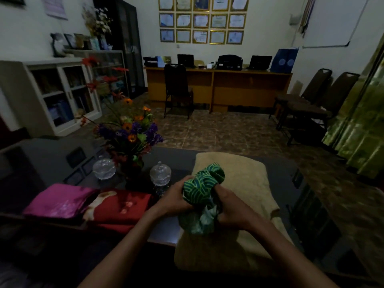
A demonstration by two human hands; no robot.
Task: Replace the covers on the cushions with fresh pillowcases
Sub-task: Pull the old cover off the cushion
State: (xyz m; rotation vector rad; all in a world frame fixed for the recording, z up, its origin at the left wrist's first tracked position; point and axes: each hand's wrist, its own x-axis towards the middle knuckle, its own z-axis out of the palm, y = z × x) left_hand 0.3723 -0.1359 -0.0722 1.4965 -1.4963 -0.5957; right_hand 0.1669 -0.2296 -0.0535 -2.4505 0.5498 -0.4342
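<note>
Both hands are clenched on a bunched green pillowcase with a pale leaf-like print, held just above a bare tan cushion that lies lengthwise on the dark bench. The left hand grips the bundle from its left side, fingers curled into the cloth; the right hand grips it from the right, thumb pressed into the folds. A paler, crumpled part of the cloth hangs below the hands and touches the cushion. The cushion's near end reaches past the bench edge toward the person. On the left of the bench lie two folded cloths side by side and touching: a magenta one and a red one with a pale patch. Behind them stand two lidded glass bowls, one on each side of a dark vase of flowers in orange, purple and red. Farther back in the dim room are a wooden desk with laptops and a printer, a black chair before it, framed certificates on the wall, and white cabinets at the left.
</note>
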